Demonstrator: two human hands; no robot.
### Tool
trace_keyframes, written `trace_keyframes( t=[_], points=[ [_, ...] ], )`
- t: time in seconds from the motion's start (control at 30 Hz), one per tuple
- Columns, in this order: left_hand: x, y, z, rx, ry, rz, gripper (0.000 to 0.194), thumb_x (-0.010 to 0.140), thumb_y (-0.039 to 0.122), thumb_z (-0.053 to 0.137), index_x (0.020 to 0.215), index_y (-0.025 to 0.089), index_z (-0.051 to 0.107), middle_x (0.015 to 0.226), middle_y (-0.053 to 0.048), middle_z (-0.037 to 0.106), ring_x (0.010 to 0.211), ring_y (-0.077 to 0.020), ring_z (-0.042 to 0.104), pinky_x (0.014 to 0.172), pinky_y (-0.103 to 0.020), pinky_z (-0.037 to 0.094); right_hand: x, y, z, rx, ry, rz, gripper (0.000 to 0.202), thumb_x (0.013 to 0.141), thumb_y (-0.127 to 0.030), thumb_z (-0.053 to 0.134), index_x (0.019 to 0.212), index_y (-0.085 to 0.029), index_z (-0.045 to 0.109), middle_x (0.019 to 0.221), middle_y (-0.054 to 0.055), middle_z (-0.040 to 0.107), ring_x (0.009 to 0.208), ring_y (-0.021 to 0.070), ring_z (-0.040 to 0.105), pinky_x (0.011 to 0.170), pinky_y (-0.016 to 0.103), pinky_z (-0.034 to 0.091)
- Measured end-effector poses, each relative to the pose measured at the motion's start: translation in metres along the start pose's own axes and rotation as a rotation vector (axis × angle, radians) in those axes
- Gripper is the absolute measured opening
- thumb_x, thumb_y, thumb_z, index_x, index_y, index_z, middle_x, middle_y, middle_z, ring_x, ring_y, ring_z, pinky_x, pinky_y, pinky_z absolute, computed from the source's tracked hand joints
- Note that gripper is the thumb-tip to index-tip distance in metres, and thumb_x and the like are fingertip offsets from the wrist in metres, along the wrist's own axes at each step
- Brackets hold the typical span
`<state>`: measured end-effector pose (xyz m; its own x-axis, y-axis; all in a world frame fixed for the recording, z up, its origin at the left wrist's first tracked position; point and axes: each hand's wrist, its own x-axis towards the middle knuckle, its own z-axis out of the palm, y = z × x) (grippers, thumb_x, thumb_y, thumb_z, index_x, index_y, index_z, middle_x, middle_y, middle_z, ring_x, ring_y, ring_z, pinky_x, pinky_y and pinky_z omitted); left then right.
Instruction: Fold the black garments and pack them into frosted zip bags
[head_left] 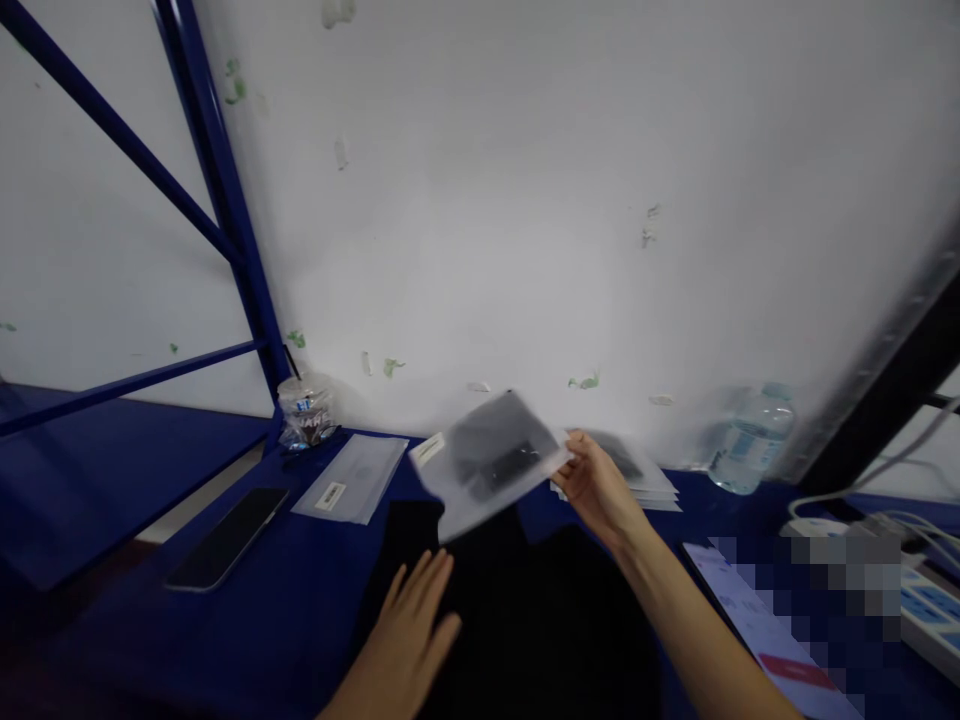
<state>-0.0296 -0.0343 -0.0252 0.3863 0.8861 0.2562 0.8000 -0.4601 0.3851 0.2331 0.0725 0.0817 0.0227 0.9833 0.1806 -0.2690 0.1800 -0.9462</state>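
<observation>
Frosted plastic bag (469,440) with a white label (428,447) at its left end, held at the centre of the frame; thumb and fingers of the right hand (598,487) clamp its right edge. Left hand (409,635), bottom centre, over black cloth (532,620), fingers slightly parted; contact indeterminable. Second labelled bag (367,465) flat on the blue tabletop (315,590), left of centre.

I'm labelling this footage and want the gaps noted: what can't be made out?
Head view:
Print on the label of the held bag: blurred, too small.
Dark item inside: hazed by the bag.
Stacked bags: partly hidden by the right hand.
Black cloth: cut off by the bottom edge.
</observation>
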Motion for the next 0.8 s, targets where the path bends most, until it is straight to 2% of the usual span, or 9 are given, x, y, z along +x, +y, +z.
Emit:
trace_keyframes(
  t=[0.1, 0.17, 0.23, 0.3, 0.37, 0.43, 0.57, 0.7, 0.8],
  points=[
    [0.020, -0.019, -0.024, -0.321, 0.199, -0.295, 0.048, 0.094, 0.043, 0.030, 0.128, 0.018, 0.052, 0.130, -0.009, 0.057, 0.121, -0.0254, 0.051, 0.101, -0.044, 0.042, -0.022, 0.001, -0.004, -0.082, -0.074, 0.133, 0.024, 0.073, -0.042, 0.058, 0.072, -0.021, 0.046, 0.062, -0.005, 0.053, 0.053, 0.0096, 0.051, 0.052, 0.021, 0.042],
    [0.042, -0.020, -0.044, -0.585, 0.237, -0.349, 0.050, 0.094, 0.045, 0.028, 0.121, 0.015, 0.057, 0.122, -0.009, 0.063, 0.114, -0.0235, 0.057, 0.098, -0.040, 0.045, -0.037, 0.014, 0.002, -0.191, -0.120, 0.175, 0.023, 0.073, -0.041, 0.060, 0.070, -0.020, 0.050, 0.057, -0.006, 0.050, 0.049, 0.0083, 0.045, 0.048, 0.020, 0.037],
    [0.066, -0.010, -0.059, -0.665, 0.186, -0.305, 0.046, 0.091, 0.046, 0.034, 0.116, 0.017, 0.061, 0.118, -0.007, 0.066, 0.111, -0.0228, 0.059, 0.097, -0.037, 0.044, -0.049, 0.030, 0.013, -0.283, -0.135, 0.180, 0.025, 0.074, -0.042, 0.060, 0.067, -0.019, 0.051, 0.055, -0.006, 0.047, 0.050, 0.0082, 0.043, 0.048, 0.020, 0.034],
    [0.087, 0.009, -0.063, -0.584, 0.040, -0.203, 0.038, 0.087, 0.045, 0.044, 0.106, 0.020, 0.066, 0.111, -0.005, 0.069, 0.106, -0.0225, 0.061, 0.094, -0.034, 0.044, -0.059, 0.045, 0.024, -0.345, -0.091, 0.175, 0.027, 0.075, -0.044, 0.059, 0.067, -0.019, 0.053, 0.056, -0.006, 0.049, 0.052, 0.0091, 0.044, 0.050, 0.020, 0.035],
    [0.101, 0.026, -0.055, -0.517, -0.092, -0.135, 0.031, 0.083, 0.042, 0.051, 0.093, 0.020, 0.070, 0.095, -0.003, 0.073, 0.091, -0.0212, 0.065, 0.081, -0.030, 0.048, -0.064, 0.055, 0.029, -0.343, -0.040, 0.189, 0.028, 0.075, -0.046, 0.058, 0.071, -0.018, 0.057, 0.059, -0.004, 0.053, 0.054, 0.0107, 0.047, 0.051, 0.022, 0.037],
    [0.108, 0.038, -0.042, -0.494, -0.138, -0.112, 0.027, 0.080, 0.040, 0.054, 0.083, 0.018, 0.071, 0.081, -0.002, 0.073, 0.078, -0.0195, 0.066, 0.070, -0.027, 0.047, -0.066, 0.061, 0.027, -0.344, -0.043, 0.192, 0.033, 0.075, -0.049, 0.057, 0.074, -0.017, 0.061, 0.062, -0.001, 0.058, 0.056, 0.0123, 0.050, 0.053, 0.023, 0.039],
    [0.108, 0.045, -0.018, -0.484, -0.100, -0.113, 0.021, 0.077, 0.034, 0.057, 0.075, 0.016, 0.069, 0.073, -0.002, 0.070, 0.069, -0.0177, 0.063, 0.063, -0.026, 0.044, -0.063, 0.066, 0.011, -0.398, -0.109, 0.164, 0.039, 0.075, -0.053, 0.056, 0.070, -0.016, 0.065, 0.061, 0.000, 0.059, 0.058, 0.0134, 0.053, 0.054, 0.024, 0.042],
    [0.107, 0.044, -0.007, -0.493, -0.031, -0.126, 0.019, 0.079, 0.029, 0.053, 0.072, 0.017, 0.066, 0.074, -0.001, 0.068, 0.070, -0.0168, 0.062, 0.065, -0.026, 0.043, -0.062, 0.066, 0.003, -0.389, -0.166, 0.238, 0.034, 0.074, -0.048, 0.060, 0.066, -0.015, 0.064, 0.059, -0.001, 0.058, 0.055, 0.0109, 0.052, 0.053, 0.023, 0.046],
    [0.106, 0.041, -0.002, -0.491, 0.024, -0.148, 0.019, 0.080, 0.027, 0.051, 0.070, 0.018, 0.064, 0.074, -0.001, 0.067, 0.073, -0.0171, 0.060, 0.069, -0.027, 0.043, -0.073, 0.064, 0.002, -0.413, -0.182, 0.324, 0.031, 0.072, -0.044, 0.062, 0.061, -0.016, 0.060, 0.054, -0.002, 0.054, 0.048, 0.0103, 0.051, 0.043, 0.021, 0.045]
  ],
)
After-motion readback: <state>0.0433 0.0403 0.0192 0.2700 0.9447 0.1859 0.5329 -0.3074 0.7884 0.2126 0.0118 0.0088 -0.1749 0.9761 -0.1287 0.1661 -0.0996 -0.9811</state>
